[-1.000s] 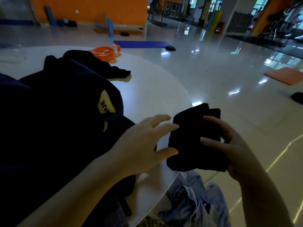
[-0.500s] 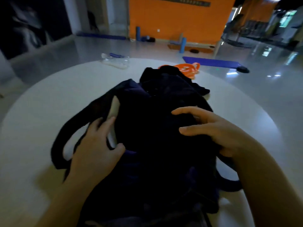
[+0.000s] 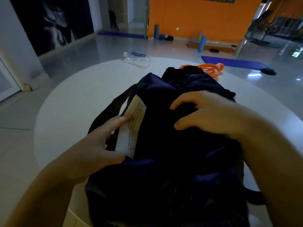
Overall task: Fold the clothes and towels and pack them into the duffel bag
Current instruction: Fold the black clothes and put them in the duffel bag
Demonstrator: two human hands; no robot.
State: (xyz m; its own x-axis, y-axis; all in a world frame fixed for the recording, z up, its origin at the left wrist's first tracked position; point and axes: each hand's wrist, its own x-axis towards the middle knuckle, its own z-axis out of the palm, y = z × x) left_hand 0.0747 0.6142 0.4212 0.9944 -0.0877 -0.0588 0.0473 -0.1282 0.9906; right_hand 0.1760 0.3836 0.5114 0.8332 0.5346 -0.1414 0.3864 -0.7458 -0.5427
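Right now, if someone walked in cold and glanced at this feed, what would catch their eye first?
First the big dark navy fabric duffel bag filling the middle of the round white table, with both hands on it: the left hand by the pale printed label, the right hand spread on top. Next, the bright orange resistance bands at the far edge, behind a black garment.

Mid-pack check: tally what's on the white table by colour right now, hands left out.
Navy: 1, the duffel bag
Black: 1, the garment behind it
Orange: 1, the resistance bands bundle
Clear: 1, the plastic bottle
Total: 4
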